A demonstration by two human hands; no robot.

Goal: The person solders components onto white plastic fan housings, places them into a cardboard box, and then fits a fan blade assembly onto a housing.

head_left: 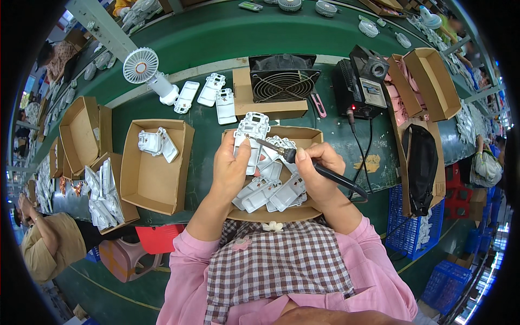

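Observation:
My left hand (230, 165) is closed on a white plastic housing (253, 125), its thumb pressed along the lower part. Small parts show inside the housing's open side. My right hand (320, 169) grips a soldering iron (290, 155) by its black handle, with the metal tip pointing left at the housing, close to my left thumb. Whether the tip touches is too small to tell. Directly beneath both hands sits a cardboard box (311, 211) with several more white housings (287, 192) heaped inside.
Beyond the box stand a black fan (285, 86), a pink-handled cutter (318, 105) and a black soldering station (352, 89). To the left are an open cardboard tray (149, 189), loose housings (226, 105) and a white handheld fan (142, 66). A black pouch (421, 168) lies right.

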